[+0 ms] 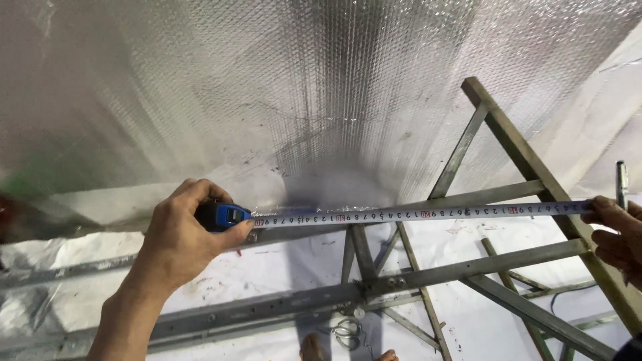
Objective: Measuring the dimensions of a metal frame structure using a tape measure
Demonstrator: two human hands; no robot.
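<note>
My left hand [179,237] grips a blue tape measure case [224,216] against a grey metal bar [287,227]. The white tape blade [428,214] runs out to the right along the angle-iron frame [481,196]. At the far right my right hand [618,230] pinches the blade's end and also holds a dark pen [622,184] upright between its fingers. Behind the blade hangs a shiny silver bubble-foil sheet [281,87].
Grey angle-iron trusses [468,267] cross diagonally below and to the right, with a bolted horizontal rail [267,311] at the bottom. A white sheet [468,314] covers the ground beneath. A wire loop [346,331] and toes [312,347] show at the bottom centre.
</note>
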